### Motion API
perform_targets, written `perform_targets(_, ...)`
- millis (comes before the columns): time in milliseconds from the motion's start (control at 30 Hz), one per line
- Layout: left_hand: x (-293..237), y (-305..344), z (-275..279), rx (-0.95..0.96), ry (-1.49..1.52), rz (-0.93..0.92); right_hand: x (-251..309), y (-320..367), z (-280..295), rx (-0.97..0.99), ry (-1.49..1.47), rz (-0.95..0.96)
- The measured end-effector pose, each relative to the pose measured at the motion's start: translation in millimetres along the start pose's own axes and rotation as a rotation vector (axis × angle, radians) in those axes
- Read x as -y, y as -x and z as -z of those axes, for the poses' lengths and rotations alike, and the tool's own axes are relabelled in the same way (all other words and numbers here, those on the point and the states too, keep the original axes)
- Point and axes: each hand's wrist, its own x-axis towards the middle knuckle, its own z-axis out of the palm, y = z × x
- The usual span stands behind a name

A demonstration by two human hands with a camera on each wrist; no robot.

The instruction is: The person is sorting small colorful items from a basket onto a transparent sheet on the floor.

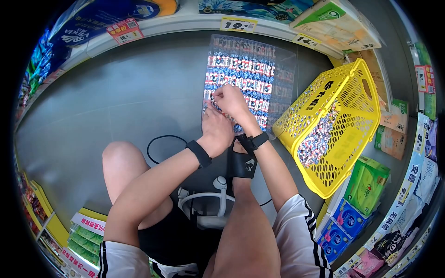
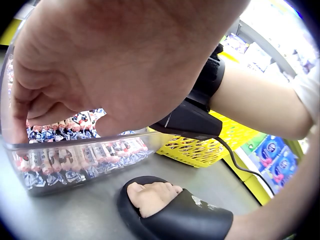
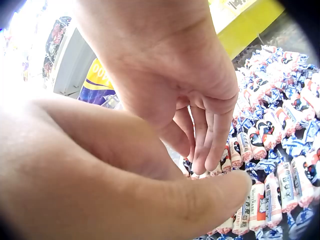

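A clear plastic tray (image 1: 282,60) holds many small wrapped candies (image 1: 245,69), lined up in rows. The white, red and blue wrappers read "White Rabbit" in the right wrist view. Both hands are at the tray's left side, close together. The right hand (image 1: 234,102) reaches down from above, its fingertips right at the candies, and nothing shows between its fingers (image 3: 200,135). Nearer the body, the left hand (image 1: 217,129) points toward the right hand's fingertips. The left hand's fingers (image 2: 20,125) hang over the tray's side wall, with no candy visible in them.
A yellow basket (image 1: 345,134) with loose candies inside leans right of the tray. Shelves of packaged paper goods and price tags (image 1: 238,24) curve around the grey floor (image 1: 116,88). A sandalled foot (image 2: 160,195) is close to the tray; a thin black cable (image 1: 160,137) lies nearby.
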Motion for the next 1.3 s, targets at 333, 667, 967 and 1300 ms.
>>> perform_targets(333,1,3,9,0.011,0.058,-0.017,12,2,10,0.065,-0.075,-0.095)
perform_targets(667,-3,6,1,-0.099,0.083,0.018,10,2,9,0.100,-0.162,0.031)
perform_targets(967,0,-2,-3,-0.060,0.104,0.020,4,2,5,0.049,-0.171,0.082)
perform_targets(1300,-3,1,-7,-0.197,0.116,0.026,8,2,8,0.041,-0.155,0.083)
